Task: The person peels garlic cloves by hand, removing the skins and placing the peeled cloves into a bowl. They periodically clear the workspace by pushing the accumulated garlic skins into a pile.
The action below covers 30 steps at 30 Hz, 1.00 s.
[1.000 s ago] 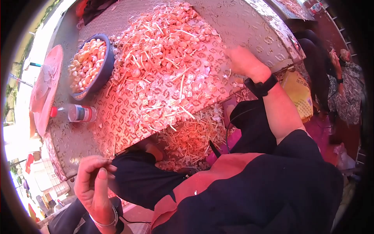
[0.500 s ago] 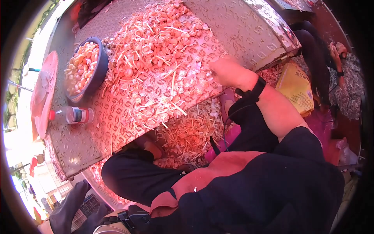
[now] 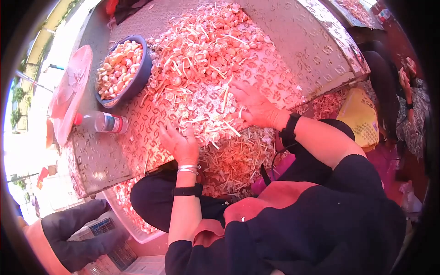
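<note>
Both my hands rest at the near edge of a metal-patterned table (image 3: 137,153), around a scatter of papery garlic skins and dry stalks (image 3: 206,114). My left hand (image 3: 179,145) has its fingers spread at the left side of the skins. My right hand (image 3: 256,106) lies on the right side, fingers stretched out and touching the skins and stalks; a ring shows on one finger. Neither hand grips anything I can see. Behind them spreads a heap of garlic cloves (image 3: 211,50) mixed with stalks. A dark blue bowl (image 3: 145,68) full of peeled cloves stands at the left.
A clear bottle (image 3: 111,123) lies beside a pink hat (image 3: 71,96) at the table's left. Below the edge is a pile of skins and stalks (image 3: 236,160). A basket (image 3: 133,220) of garlic stands lower left, a yellow sack (image 3: 360,119) at right. Other people sit nearby.
My left hand has come into view onto the table. My right hand has moved left from the table's right edge and opened out onto the skins. The camera view has shifted.
</note>
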Motion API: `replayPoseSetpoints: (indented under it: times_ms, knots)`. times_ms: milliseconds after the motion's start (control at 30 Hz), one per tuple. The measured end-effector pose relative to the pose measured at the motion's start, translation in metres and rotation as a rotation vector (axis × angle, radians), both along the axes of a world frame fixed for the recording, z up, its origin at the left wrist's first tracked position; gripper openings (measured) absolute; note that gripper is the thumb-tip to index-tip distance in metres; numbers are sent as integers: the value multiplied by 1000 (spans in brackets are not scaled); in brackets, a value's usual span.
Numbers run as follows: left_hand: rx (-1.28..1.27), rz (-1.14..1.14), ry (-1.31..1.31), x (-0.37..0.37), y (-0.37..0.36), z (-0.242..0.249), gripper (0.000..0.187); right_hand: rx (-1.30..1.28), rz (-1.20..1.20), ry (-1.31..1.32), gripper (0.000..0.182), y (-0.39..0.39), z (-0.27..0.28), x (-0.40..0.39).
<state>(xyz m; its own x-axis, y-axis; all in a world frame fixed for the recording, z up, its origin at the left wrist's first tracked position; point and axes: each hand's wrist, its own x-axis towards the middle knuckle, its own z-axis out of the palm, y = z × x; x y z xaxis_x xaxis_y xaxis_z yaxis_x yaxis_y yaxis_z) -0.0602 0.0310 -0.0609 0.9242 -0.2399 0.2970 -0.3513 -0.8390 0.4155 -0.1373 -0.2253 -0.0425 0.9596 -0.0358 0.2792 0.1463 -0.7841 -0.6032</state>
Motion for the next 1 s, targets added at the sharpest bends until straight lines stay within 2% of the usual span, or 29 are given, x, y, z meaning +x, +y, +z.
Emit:
replayPoseSetpoints:
  times_ms: [33, 200, 267, 333, 400, 467, 533, 567, 733, 800, 867, 933, 967, 1000]
  knots:
    - [0, -44, 4, 4, -7, -1, 67, 4, 114, -18, 66, 4, 0, 6]
    - [-34, -213, -6, 29, -34, 2, 71, -137, 124, -26, 67, 14, -2, 29]
    - [9, -276, -7, 36, -44, 5, 74, -253, 153, 60, 69, 18, 0, 34]
    - [-18, -317, -8, 43, -50, 4, 71, -260, 156, 46, 71, 24, -3, 39]
    - [18, -455, -19, 47, -54, 4, 67, -198, 181, 9, 72, 26, -7, 44]
    - [26, -476, -33, 42, -57, 3, 61, -201, 181, -6, 69, 29, -7, 44]
    - [-35, -601, 92, 32, -58, 4, 60, -71, 254, -116, 61, 33, -7, 43]
    - [-65, -608, 92, 19, -58, 3, 60, 28, 321, -133, 51, 34, -8, 40]
    - [-62, -702, 233, -58, -41, 30, 68, 65, 495, -37, 44, 28, 23, -18]
    - [-47, -744, 302, -94, -36, 50, 70, 20, 616, 78, 39, 22, 33, -40]
    - [-82, -816, 497, -117, -32, 57, 69, -49, 694, 153, 37, 14, 41, -52]
    - [33, -949, 907, -121, -29, 68, 64, -119, 767, 232, 36, 10, 61, -52]
    - [113, -1078, 1002, -115, -31, 76, 56, -108, 686, 568, 36, 10, 78, -47]
    - [110, -1084, 994, -108, -35, 84, 56, -96, 589, 900, 37, 9, 89, -42]
